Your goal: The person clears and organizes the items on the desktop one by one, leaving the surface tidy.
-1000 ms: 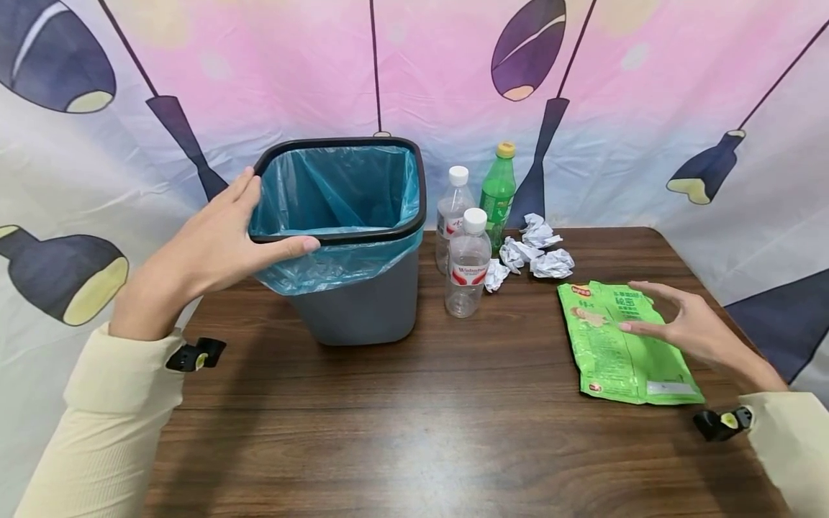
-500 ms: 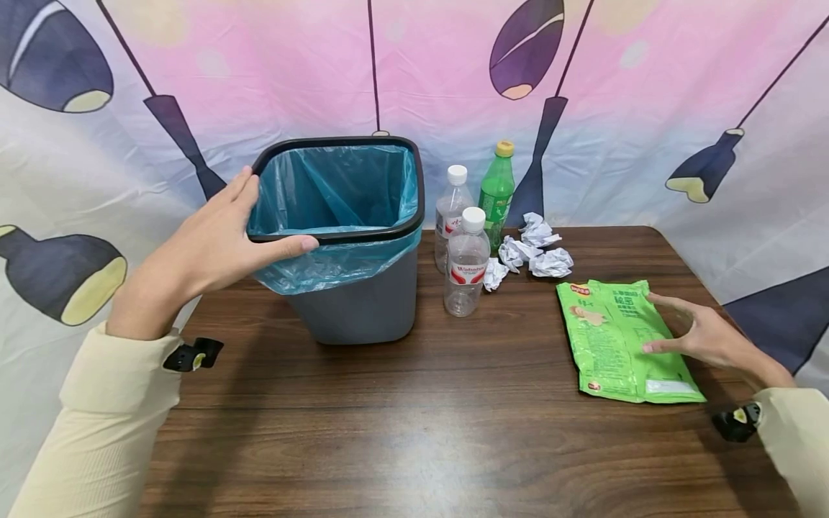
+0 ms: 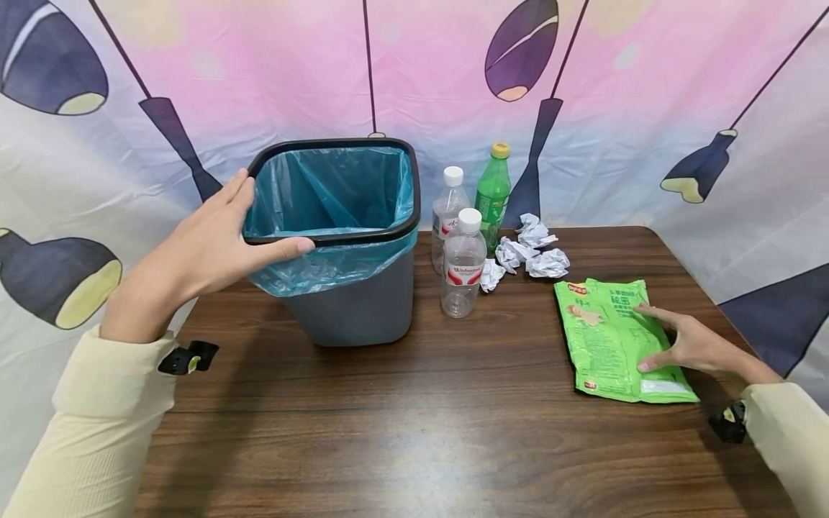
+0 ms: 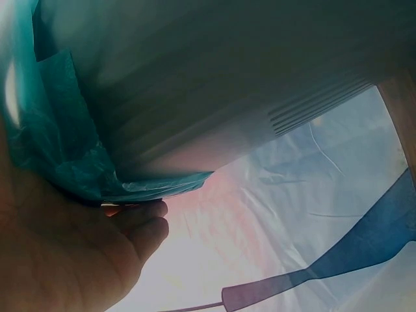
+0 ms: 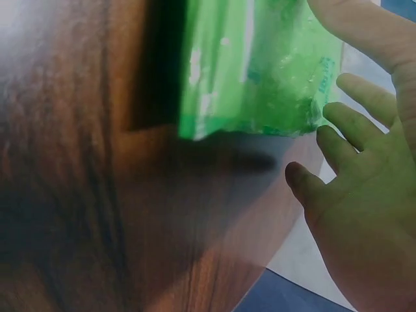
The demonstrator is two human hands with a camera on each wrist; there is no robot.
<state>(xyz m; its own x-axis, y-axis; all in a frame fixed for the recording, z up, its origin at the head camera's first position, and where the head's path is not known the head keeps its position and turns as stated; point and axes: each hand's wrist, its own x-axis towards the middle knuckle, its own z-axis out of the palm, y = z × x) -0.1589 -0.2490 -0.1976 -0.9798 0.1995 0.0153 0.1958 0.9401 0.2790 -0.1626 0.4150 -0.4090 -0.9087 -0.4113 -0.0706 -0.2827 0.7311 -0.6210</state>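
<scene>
In the head view my left hand (image 3: 201, 252) rests against the near left corner of a grey trash bin (image 3: 356, 306) with a black rim and a blue liner bag (image 3: 337, 191). Its thumb lies along the front rim, and the straight fingers run up the left side. The left wrist view shows those fingertips at the edge of the liner (image 4: 84, 156). Over the right part of a green chip bag (image 3: 609, 345), which lies flat on the table, is my right hand (image 3: 699, 345), thumb and fingers spread apart. Nothing is between them in the right wrist view.
Two clear plastic bottles with white caps, the nearer bottle (image 3: 463, 270) and the farther bottle (image 3: 447, 208), stand right of the bin. Beside them are a green bottle (image 3: 494, 191) and several crumpled paper balls (image 3: 547, 263). A patterned curtain (image 3: 311, 72) hangs behind the wooden table (image 3: 388, 432).
My right hand has shifted slightly right, then back left over the chip bag, its thumb lower than before. The left hand stays at the bin's rim. The view has drifted a little.
</scene>
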